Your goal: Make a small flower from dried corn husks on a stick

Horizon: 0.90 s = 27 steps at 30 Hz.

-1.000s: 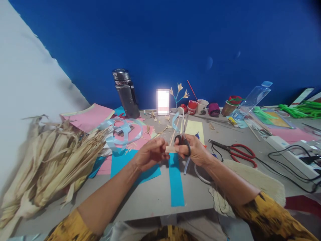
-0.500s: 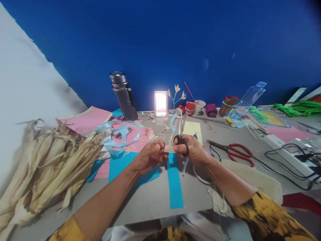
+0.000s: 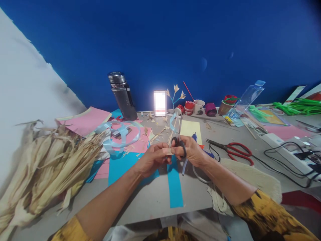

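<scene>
A small pale strip, like a piece of corn husk [image 3: 167, 151], is stretched between my two hands over the table. My left hand [image 3: 155, 156] pinches one end of it, fingers curled. My right hand [image 3: 188, 150] has its fingers through the black handles of a pair of scissors [image 3: 182, 149], whose blades point up and away. The fingertips of that same hand also touch the strip's other end. Below my hands lies a narrow blue paper strip [image 3: 175, 187]. Behind them stands a stem with husk flowers [image 3: 176, 88].
Dried corn husks [image 3: 50, 167] are piled at left beside a coil of light blue ribbon [image 3: 114, 144]. A dark flask [image 3: 122, 97] stands behind. To the right lie red-handled scissors [image 3: 239, 150], a power strip [image 3: 288, 155] with cables, and a plastic bottle [image 3: 248, 98]. Paint jars [image 3: 189, 107] line the wall.
My hands have drawn closer together, so less of the pale strip shows between them. The scissors have shifted slightly left with my right hand.
</scene>
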Tool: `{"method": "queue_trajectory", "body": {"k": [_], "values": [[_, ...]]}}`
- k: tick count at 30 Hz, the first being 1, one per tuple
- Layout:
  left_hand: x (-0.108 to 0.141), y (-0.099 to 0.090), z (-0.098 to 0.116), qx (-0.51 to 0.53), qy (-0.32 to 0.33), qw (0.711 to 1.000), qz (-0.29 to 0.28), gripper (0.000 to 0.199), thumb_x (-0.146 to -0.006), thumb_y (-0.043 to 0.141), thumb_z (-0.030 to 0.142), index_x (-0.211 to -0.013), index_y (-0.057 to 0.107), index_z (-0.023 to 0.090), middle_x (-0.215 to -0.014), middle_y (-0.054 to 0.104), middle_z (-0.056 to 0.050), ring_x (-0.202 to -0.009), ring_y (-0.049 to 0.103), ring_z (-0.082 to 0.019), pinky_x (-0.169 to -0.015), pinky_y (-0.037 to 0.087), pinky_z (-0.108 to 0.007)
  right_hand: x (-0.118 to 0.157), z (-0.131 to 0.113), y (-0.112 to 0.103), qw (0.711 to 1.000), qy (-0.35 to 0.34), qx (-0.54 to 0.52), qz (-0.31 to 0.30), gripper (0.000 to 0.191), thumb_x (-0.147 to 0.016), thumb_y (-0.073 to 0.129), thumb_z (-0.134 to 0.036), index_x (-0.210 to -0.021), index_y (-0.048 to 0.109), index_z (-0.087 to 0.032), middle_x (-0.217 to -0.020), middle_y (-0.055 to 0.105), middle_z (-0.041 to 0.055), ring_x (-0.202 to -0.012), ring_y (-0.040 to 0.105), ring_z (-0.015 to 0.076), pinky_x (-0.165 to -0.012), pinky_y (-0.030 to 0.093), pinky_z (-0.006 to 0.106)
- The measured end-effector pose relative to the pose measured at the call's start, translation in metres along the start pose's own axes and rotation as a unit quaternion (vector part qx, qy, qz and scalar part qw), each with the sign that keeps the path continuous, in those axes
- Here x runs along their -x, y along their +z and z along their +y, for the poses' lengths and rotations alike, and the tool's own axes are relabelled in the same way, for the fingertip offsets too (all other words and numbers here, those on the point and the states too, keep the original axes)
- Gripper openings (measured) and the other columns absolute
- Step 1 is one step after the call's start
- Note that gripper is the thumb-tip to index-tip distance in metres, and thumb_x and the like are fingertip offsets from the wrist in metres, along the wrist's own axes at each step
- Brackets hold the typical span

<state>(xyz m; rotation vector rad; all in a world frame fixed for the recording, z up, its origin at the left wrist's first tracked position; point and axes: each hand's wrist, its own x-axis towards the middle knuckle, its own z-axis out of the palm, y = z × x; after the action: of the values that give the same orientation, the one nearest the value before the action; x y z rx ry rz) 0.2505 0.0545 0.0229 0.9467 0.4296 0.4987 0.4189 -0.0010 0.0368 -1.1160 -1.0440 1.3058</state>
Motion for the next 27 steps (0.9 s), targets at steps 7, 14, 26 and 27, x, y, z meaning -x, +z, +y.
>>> {"method": "queue_trajectory", "body": {"k": [7, 14, 26, 27], "values": [[-0.0037, 0.0001, -0.0036, -0.026, 0.022, 0.999, 0.036, 0.033, -0.065, 0.085, 0.033, -0.064, 0.057, 0.015, -0.059, 0.057, 0.000, -0.060, 0.056, -0.013, -0.063, 0.042, -0.026, 0.0018, 0.0018, 0.0031, 1.000, -0.001, 0.018, -0.003, 0.029, -0.062, 0.079, -0.028, -0.080, 0.059, -0.016, -0.052, 0.057, -0.0055, -0.043, 0.051, 0.0090, -0.043, 0.037, 0.020], [-0.0034, -0.0047, -0.0075, 0.001, -0.024, 1.000, 0.006, 0.033, -0.066, 0.084, 0.032, -0.063, 0.056, 0.015, -0.056, 0.054, 0.000, -0.056, 0.050, -0.010, -0.065, 0.045, -0.027, 0.0013, -0.0010, 0.0024, 0.998, 0.005, 0.066, -0.001, 0.034, -0.057, 0.083, -0.027, -0.077, 0.059, -0.015, -0.059, 0.057, -0.0048, -0.044, 0.050, 0.0077, -0.041, 0.037, 0.019], [-0.0043, -0.0024, -0.0061, -0.045, 0.005, 0.999, 0.015, 0.031, -0.064, 0.085, 0.028, -0.063, 0.057, 0.014, -0.062, 0.057, 0.000, -0.058, 0.054, -0.011, -0.059, 0.040, -0.024, 0.0034, -0.0002, 0.0053, 0.997, 0.018, 0.066, -0.021, 0.030, -0.057, 0.081, -0.022, -0.074, 0.057, -0.016, -0.056, 0.057, -0.0057, -0.044, 0.051, 0.0082, -0.041, 0.039, 0.019], [-0.0042, -0.0027, -0.0063, -0.036, 0.000, 0.999, 0.002, 0.032, -0.063, 0.085, 0.028, -0.062, 0.057, 0.014, -0.062, 0.056, 0.000, -0.057, 0.053, -0.010, -0.060, 0.040, -0.024, 0.0039, -0.0005, 0.0054, 0.997, 0.022, 0.063, -0.030, 0.030, -0.057, 0.081, -0.022, -0.074, 0.057, -0.016, -0.057, 0.058, -0.0053, -0.045, 0.051, 0.0083, -0.042, 0.038, 0.019]]}}
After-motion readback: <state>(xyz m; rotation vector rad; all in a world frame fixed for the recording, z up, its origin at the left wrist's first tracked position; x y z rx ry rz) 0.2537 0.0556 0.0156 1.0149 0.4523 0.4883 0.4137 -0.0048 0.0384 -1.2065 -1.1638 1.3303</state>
